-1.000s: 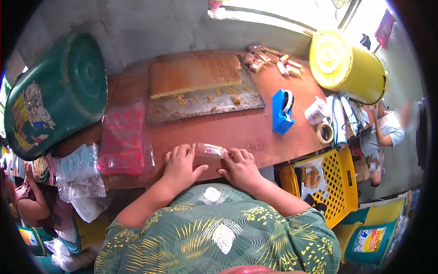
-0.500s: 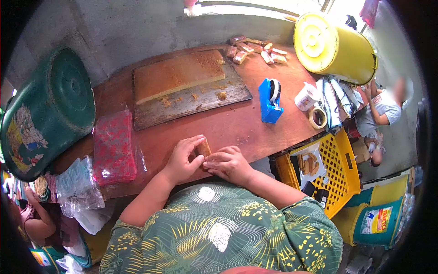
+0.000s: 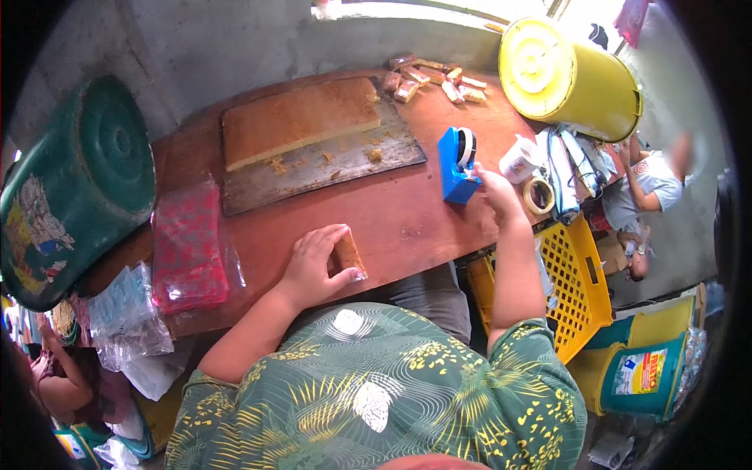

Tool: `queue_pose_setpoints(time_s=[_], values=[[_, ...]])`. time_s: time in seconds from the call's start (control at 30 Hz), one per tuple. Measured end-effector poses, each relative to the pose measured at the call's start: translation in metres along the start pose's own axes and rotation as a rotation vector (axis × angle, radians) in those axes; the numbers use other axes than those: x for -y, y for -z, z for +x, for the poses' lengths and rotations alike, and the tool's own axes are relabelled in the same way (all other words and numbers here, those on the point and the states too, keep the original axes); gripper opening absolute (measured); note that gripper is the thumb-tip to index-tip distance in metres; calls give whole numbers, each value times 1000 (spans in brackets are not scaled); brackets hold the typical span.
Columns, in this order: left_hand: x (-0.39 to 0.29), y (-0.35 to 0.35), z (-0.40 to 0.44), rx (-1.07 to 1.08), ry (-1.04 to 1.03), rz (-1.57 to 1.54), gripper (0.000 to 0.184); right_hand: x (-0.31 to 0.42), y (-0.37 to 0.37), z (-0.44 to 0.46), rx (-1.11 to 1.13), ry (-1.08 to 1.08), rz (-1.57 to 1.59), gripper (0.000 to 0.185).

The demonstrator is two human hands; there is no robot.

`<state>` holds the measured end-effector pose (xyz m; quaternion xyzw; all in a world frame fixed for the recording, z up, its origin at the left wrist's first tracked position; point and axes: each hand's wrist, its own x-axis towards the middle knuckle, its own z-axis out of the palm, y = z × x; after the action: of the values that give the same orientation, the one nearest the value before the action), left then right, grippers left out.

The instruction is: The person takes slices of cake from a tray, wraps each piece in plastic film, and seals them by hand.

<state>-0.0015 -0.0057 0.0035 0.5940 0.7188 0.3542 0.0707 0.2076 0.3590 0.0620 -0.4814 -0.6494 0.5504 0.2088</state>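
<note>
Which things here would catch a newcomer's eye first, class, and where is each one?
Probably the big slab of brown cake, lying on a dark tray toward the back of the table. Next come two large containers on their sides: a green one at the table's left end and a yellow one at its right. The bright blue tape dispenser stands between tray and mug.

A big green drum (image 3: 78,188) leans at the left end of the desk (image 3: 415,235); a yellow drum (image 3: 572,82) lies tipped at the far right. A white mug (image 3: 520,160) sits near folded cloths (image 3: 558,168). A yellow crate (image 3: 576,286) is below the right edge, near a labelled teal bucket (image 3: 646,376). Two other people, one at right (image 3: 656,184), one at left (image 3: 66,384), are partly visible.
</note>
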Motion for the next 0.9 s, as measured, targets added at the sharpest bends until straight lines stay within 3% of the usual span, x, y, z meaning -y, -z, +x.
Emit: queue_pose_setpoints(time_s=[0.1,0.2,0.37,0.47,0.5,0.67,0.7,0.73,0.8,0.9], values=[[0,1,0,15,15,-19,78,-26,-9,38,85,171,76,29],[2,3,-2,9,13,-33,77,-27,-25,7,-117,502,61,30],[1,3,-1,17,17,-56,77,-72,-13,-8,-513,793,-728,22],[7,0,-3,1,-14,-32,76,-73,-15,-22,-506,737,-718,23],[6,0,-5,0,-13,-36,76,-72,-21,-27,-428,763,-650,24],[4,1,-2,1,5,-35,73,-46,-111,-121,397,626,-334,12],[3,0,-3,-1,8,-41,72,-41,-124,-135,549,757,-348,12],[4,0,-2,-4,8,-43,70,-37,-137,-152,643,680,-181,10],[3,0,-5,0,20,-69,67,-46,-153,-144,626,889,-241,15],[6,2,-3,7,15,-109,66,-42,-160,-126,583,643,-193,37]])
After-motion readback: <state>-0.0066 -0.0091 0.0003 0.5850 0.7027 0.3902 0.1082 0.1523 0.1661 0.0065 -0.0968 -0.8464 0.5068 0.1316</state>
